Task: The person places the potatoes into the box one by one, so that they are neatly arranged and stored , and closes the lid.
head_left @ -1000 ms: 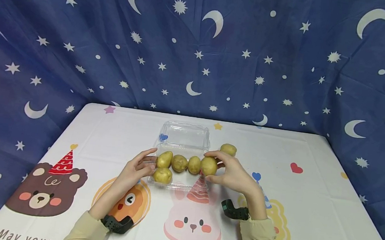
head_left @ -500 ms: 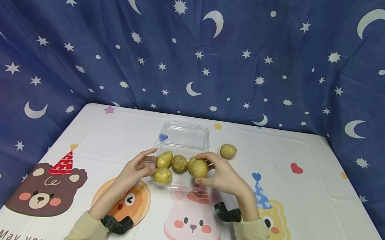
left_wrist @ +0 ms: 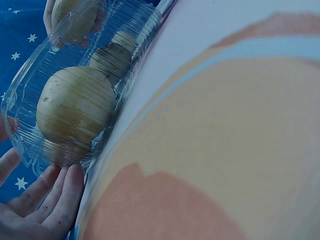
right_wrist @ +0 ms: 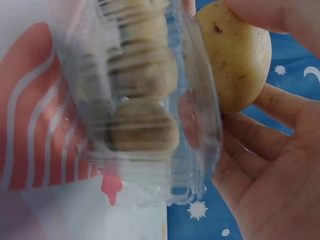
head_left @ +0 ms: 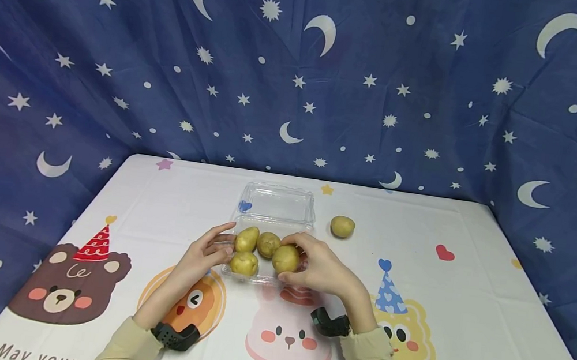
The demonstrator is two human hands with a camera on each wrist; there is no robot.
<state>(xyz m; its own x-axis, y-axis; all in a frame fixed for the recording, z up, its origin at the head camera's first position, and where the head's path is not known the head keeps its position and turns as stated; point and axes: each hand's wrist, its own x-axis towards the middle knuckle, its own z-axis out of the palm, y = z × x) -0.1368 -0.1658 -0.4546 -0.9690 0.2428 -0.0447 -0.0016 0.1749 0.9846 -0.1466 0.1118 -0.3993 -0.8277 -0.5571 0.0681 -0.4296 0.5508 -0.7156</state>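
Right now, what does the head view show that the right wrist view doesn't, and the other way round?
Only the head view shows the loose potato right of the container and the printed brown bear on the tablecloth.

Only the right wrist view shows the dark specks on the held potato.

Both show the right hand gripping that potato, and the clear plastic container with potatoes inside.
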